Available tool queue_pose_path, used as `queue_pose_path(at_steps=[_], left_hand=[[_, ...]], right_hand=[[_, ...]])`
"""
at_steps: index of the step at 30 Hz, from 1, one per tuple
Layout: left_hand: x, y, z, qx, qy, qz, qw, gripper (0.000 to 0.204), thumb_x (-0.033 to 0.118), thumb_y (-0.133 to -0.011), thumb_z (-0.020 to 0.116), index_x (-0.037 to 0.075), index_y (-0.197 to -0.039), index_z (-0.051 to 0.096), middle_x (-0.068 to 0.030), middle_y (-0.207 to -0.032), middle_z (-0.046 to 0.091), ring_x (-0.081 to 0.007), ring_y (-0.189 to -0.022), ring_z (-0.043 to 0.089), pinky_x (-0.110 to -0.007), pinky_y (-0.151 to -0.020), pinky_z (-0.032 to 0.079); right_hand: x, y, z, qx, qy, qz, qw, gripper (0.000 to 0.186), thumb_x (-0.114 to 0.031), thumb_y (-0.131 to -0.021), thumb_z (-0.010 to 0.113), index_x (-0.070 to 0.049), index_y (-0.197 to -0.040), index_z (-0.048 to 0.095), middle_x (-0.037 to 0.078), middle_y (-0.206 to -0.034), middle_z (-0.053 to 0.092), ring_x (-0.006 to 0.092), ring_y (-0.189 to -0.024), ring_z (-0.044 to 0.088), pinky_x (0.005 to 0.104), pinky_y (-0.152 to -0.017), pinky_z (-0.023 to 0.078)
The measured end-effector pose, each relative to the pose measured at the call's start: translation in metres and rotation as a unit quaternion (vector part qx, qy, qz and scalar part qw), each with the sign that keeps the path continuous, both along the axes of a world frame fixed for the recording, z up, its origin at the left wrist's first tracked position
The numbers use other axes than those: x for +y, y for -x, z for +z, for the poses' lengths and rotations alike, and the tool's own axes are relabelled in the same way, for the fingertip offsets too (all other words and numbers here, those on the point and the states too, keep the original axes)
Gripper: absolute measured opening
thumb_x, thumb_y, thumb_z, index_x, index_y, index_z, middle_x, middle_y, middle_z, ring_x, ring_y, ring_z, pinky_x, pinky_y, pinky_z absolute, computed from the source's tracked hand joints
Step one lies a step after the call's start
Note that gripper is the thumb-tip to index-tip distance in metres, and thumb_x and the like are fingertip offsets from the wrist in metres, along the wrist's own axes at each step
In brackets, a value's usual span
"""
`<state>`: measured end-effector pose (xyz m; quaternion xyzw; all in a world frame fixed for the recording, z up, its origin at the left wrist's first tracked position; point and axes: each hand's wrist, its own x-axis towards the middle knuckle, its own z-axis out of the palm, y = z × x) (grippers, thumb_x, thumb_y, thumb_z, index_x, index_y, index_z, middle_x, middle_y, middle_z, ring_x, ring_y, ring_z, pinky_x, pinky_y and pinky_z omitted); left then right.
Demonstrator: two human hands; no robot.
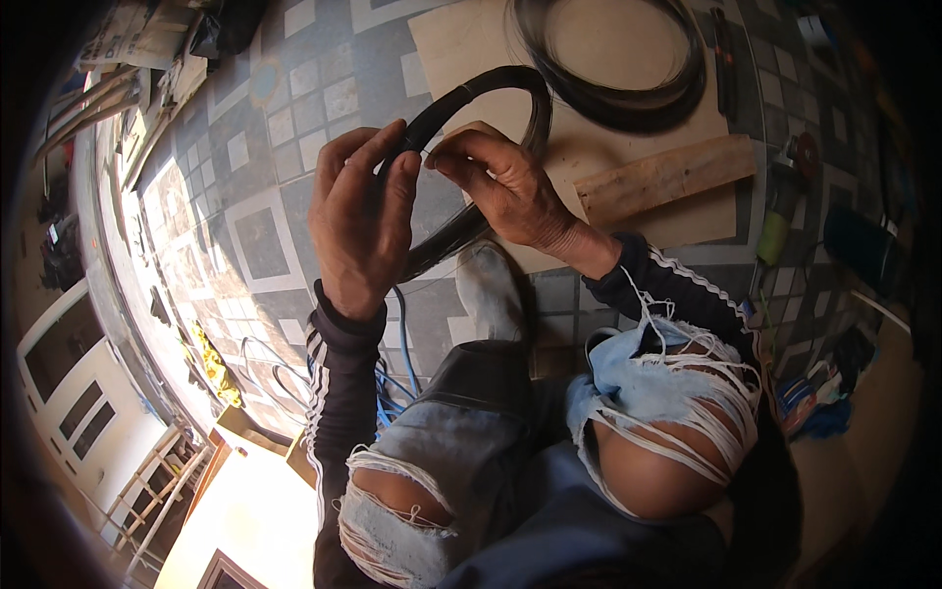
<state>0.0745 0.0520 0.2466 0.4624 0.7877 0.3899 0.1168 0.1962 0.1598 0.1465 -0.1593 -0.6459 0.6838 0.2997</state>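
My left hand (361, 211) is wrapped round the left side of a looped bundle of thin black wire (530, 103), raised above the floor, with narrow ties round it. My right hand (500, 191) is just beside the left, inside the loop, its thumb and forefinger pinched near the bundle; whatever they pinch is too small to make out. Below the bundle lies a pale board (667, 221), bearing a second, larger coil of dark wire (613, 113) at the top.
A wooden plank (662, 180) crosses the board. A long dark tool (726, 64) and a green power tool (777, 226) lie to the right, blue cords (400, 344) near my legs. A wooden panel (260, 501) stands lower left on the tiled floor (275, 177).
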Motion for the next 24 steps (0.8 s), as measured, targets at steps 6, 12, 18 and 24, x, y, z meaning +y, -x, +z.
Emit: queue_pose_path(at_steps=[6, 12, 18, 24], left_hand=[[0.001, 0.009, 0.008, -0.217, 0.049, 0.046, 0.974, 0.032, 0.022, -0.103, 0.069, 0.000, -0.126, 0.068, -0.0027, -0.079, 0.063, -0.0087, -0.064, 0.056, -0.023, -0.057, 0.042], [0.004, 0.014, 0.007, -0.225, 0.048, 0.058, 0.972, 0.034, 0.028, -0.103, 0.068, 0.001, -0.124, 0.068, 0.0043, -0.064, 0.052, -0.0040, -0.055, 0.043, -0.023, -0.051, 0.029], [0.004, 0.020, 0.005, -0.243, 0.036, 0.017, 0.969, 0.032, 0.027, -0.102, 0.069, 0.001, -0.121, 0.068, 0.0043, -0.064, 0.052, -0.0035, -0.055, 0.042, -0.023, -0.052, 0.030], [0.006, 0.024, 0.007, -0.322, 0.031, 0.001, 0.946, 0.026, 0.021, -0.102, 0.068, 0.000, -0.118, 0.068, 0.0059, -0.068, 0.053, -0.0021, -0.055, 0.040, -0.021, -0.052, 0.029]], right_hand=[[-0.001, 0.016, -0.009, 0.048, 0.113, -0.011, 0.992, 0.014, -0.013, -0.098, 0.071, -0.003, -0.108, 0.073, 0.007, -0.112, 0.068, 0.0166, -0.097, 0.070, 0.0302, -0.084, 0.056], [0.002, 0.014, -0.008, 0.050, -0.008, -0.116, 0.992, 0.014, -0.014, -0.098, 0.071, -0.004, -0.107, 0.075, 0.005, -0.104, 0.072, 0.0143, -0.091, 0.071, 0.0283, -0.080, 0.057], [0.002, 0.018, -0.009, 0.090, 0.254, 0.000, 0.963, 0.017, -0.020, -0.099, 0.071, -0.006, -0.107, 0.076, 0.004, -0.098, 0.076, 0.0131, -0.086, 0.071, 0.0277, -0.079, 0.057], [0.023, 0.023, -0.008, 0.034, 0.554, 0.232, 0.798, 0.023, -0.031, -0.095, 0.075, -0.010, -0.105, 0.074, 0.003, -0.093, 0.075, 0.0105, -0.085, 0.069, 0.0288, -0.077, 0.054]])
